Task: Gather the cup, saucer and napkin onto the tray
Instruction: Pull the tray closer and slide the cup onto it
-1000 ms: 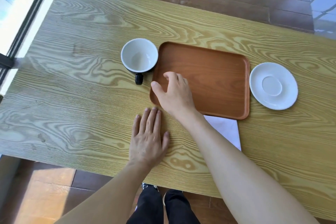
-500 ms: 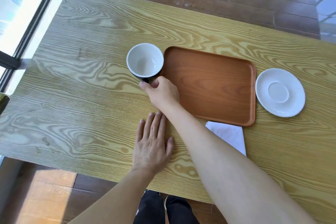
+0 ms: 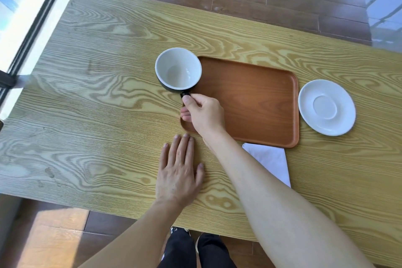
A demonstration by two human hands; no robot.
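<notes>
A cup (image 3: 178,68), black outside and white inside, is over the left edge of the brown wooden tray (image 3: 256,98). My right hand (image 3: 204,112) pinches its black handle. Whether the cup is lifted or resting I cannot tell. The tray's inside is bare. A white saucer (image 3: 327,107) lies on the table just right of the tray. A white folded napkin (image 3: 269,160) lies in front of the tray's near right corner, partly hidden by my right forearm. My left hand (image 3: 179,172) rests flat on the table, fingers apart, near the tray's near left corner.
The wooden table (image 3: 97,104) stretches wide to the left. Its near edge runs just behind my left wrist. A window frame (image 3: 32,28) borders the far left. Dark wooden floor lies beyond the far edge.
My right hand moved from the tray's left part to the cup's handle and closed on it. The cup now overlaps the tray's left edge. My left hand stayed flat.
</notes>
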